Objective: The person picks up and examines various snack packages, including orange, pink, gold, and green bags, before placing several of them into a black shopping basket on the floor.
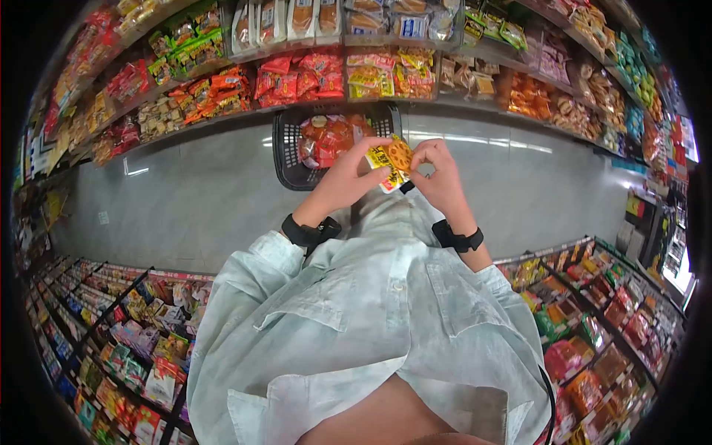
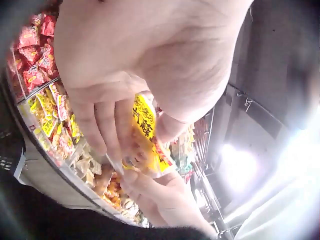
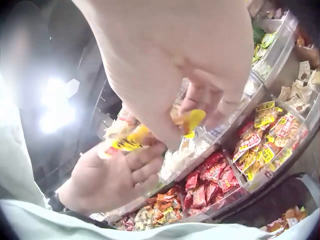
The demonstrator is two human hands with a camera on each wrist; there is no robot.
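A small yellow snack packet (image 1: 391,157) with black print and a clear part showing orange-brown food is held up between both hands. My left hand (image 1: 351,176) grips its left side, thumb in front and fingers behind. At the packet's right edge, my right hand (image 1: 440,175) pinches it between thumb and curled fingers. The left wrist view shows the packet (image 2: 144,117) between the left fingers and thumb, with the right fingers at its other end. In the right wrist view, the right palm hides part of the packet (image 3: 127,141).
Below and beyond the hands, a black shopping basket (image 1: 286,165) with red and orange packets sits on the grey tiled floor (image 1: 193,193). Shelf bins of red packets (image 1: 297,80) and yellow packets (image 1: 393,73) run along the front. More snack racks (image 1: 601,319) stand behind on both sides.
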